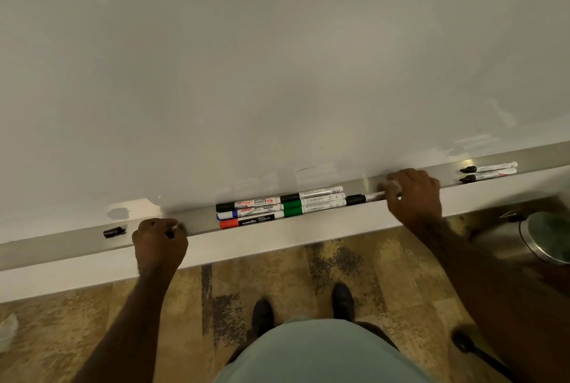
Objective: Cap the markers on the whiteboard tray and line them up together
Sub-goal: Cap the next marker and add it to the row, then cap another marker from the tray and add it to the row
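Observation:
A metal whiteboard tray (200,226) runs from lower left to upper right. Several capped markers lie grouped at its middle: a black-capped one (246,204), a blue-capped one (243,213) and a red-capped one (246,222), then another black-capped one (311,193) and two green-capped ones (313,206). My right hand (415,194) grips the barrel of a black-capped marker (365,198) lying just right of the group. My left hand (160,240) rests as a closed fist on the tray, left of the group; whether it holds anything is hidden. A loose black cap (113,232) lies further left.
Two markers with bare black tips (489,172) lie at the tray's far right. The whiteboard (277,74) fills the upper view. Below are a patterned floor, my shoes (262,314) and a steel bin (543,237) at the right.

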